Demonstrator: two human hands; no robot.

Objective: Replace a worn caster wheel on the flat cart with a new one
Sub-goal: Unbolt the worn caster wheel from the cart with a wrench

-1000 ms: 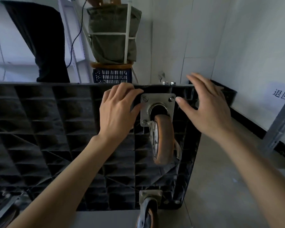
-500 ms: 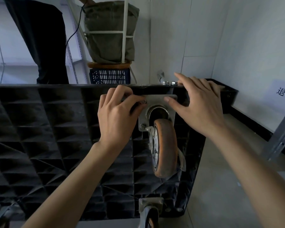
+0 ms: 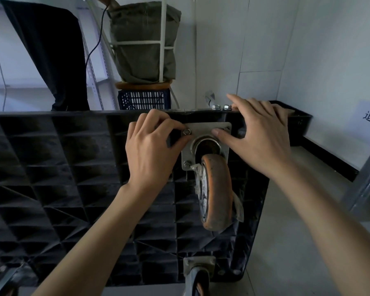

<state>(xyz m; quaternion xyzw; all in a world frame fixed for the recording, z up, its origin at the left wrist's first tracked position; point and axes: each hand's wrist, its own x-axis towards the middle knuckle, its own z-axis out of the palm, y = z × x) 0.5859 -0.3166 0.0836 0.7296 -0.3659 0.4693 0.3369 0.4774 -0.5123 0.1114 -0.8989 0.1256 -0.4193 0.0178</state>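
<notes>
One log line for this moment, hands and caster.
left hand: pinching nut | right hand: thumb pressing caster plate | caster wheel: still mounted

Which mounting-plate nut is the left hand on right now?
The upper-left nut: the left hand pinches at it. The lower-left nut is untouched; the right hand covers the upper-right corner.

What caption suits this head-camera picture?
Left hand pinches a nut on the orange caster's steel plate; right hand steadies it.

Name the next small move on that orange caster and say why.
Probably turn the upper-left nut loose with the left hand, whose thumb and fingertips already pinch it, while the right hand steadies the mounting plate. The orange caster is still bolted on.
</notes>
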